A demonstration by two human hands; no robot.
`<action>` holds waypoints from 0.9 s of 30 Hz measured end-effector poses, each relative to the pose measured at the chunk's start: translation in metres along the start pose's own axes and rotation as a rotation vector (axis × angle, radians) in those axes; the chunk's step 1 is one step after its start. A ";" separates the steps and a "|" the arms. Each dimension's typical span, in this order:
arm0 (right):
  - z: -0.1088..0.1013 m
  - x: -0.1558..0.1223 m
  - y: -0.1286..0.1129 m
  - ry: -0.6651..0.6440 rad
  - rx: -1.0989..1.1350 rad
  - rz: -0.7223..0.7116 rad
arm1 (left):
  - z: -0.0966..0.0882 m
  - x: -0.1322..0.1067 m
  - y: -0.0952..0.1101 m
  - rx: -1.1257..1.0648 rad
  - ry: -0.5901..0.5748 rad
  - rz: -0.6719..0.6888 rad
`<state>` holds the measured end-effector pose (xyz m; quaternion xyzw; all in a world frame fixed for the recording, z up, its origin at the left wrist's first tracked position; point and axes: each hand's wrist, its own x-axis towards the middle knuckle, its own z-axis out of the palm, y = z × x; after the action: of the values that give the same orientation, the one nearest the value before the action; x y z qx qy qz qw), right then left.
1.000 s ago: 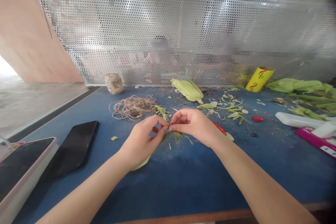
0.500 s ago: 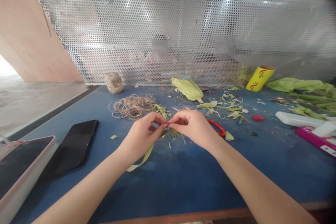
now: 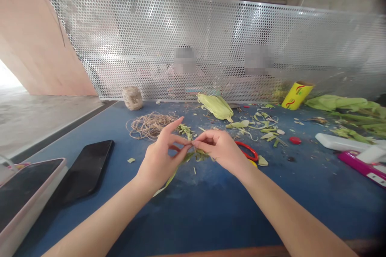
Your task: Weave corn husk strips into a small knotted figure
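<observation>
My left hand (image 3: 161, 156) and my right hand (image 3: 221, 148) meet over the blue table (image 3: 211, 209), both pinching a thin green husk strip (image 3: 189, 155) between thumb and fingers. The left index finger sticks up and out. The strip trails down and left under my left hand. A pile of tan rubber bands (image 3: 150, 123) lies just beyond my left hand. A red ring-shaped tool (image 3: 249, 151) lies behind my right hand.
A black phone (image 3: 83, 172) and a tablet (image 3: 21, 192) lie at the left. A husked corn ear (image 3: 215, 105), husk scraps (image 3: 265, 124), a yellow roll (image 3: 294, 95), green husks (image 3: 346, 106) and white and pink tools (image 3: 356, 150) sit further back and right. Perforated metal screen (image 3: 211, 48) behind, people beyond it.
My hands stay together on the strip; the left index finger has lifted off and now points up. The view shifted slightly.
</observation>
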<state>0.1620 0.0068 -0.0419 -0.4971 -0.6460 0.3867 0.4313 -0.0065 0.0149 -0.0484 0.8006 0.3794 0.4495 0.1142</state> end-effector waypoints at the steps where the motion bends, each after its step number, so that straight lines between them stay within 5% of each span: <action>1: 0.001 0.000 0.000 0.005 0.006 -0.002 | 0.000 -0.001 0.000 0.031 0.013 0.015; 12: 0.011 -0.002 0.004 0.125 0.132 -0.008 | 0.004 -0.006 -0.001 0.240 0.090 0.315; 19: 0.015 0.001 0.007 0.077 0.257 -0.022 | 0.004 -0.006 0.002 0.111 0.085 0.167; 27: 0.011 -0.002 0.008 -0.056 0.393 0.072 | 0.001 -0.005 0.006 0.127 0.130 0.280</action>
<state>0.1544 0.0058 -0.0534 -0.4150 -0.5516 0.5342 0.4880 -0.0042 0.0072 -0.0483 0.8204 0.2982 0.4871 -0.0251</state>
